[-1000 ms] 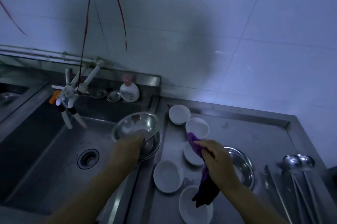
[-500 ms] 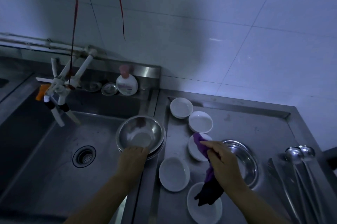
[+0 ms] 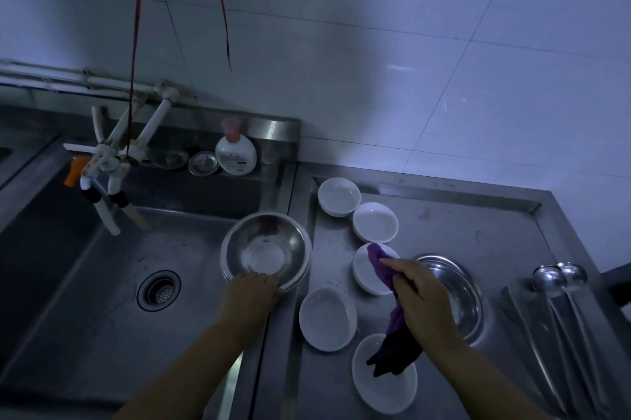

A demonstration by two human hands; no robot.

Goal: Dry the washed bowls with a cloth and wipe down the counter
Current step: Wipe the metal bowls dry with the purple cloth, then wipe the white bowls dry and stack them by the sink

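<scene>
Lowered steel bowl point(image 3: 265, 250) and cloth point(image 3: 392, 303) in gripping hands, seemingly over dim counter point(image 3: 478, 231).

Purple cloth point(image 3: 382, 269) over white bowl point(image 3: 367, 274)

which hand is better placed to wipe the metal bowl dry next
Right. The right hand already grips the purple cloth on the counter beside the steel bowl. The left hand holds that bowl's near rim at the sink edge, so it likely steadies it.
</scene>
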